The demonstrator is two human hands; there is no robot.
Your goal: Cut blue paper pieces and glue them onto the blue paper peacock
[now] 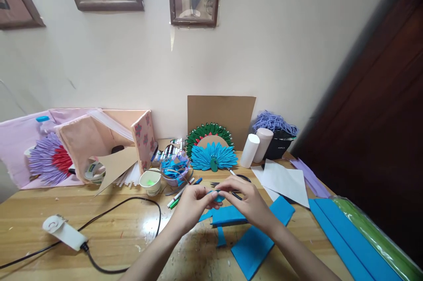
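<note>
My left hand and my right hand meet above the middle of the table, fingertips pinched together. Between them is a small piece of blue paper, partly hidden by the fingers. Beneath the hands lies a folded stack of blue paper, with a narrow blue strip in front of it. A larger blue sheet rests under my right forearm. Scissors, partly covered by my right hand, show a dark handle behind it.
Markers and a paper cup sit left of my hands, near a bowl of blue scraps. Behind stands a blue paper peacock-like fan. A white power strip with black cable lies at left; white sheets are at right.
</note>
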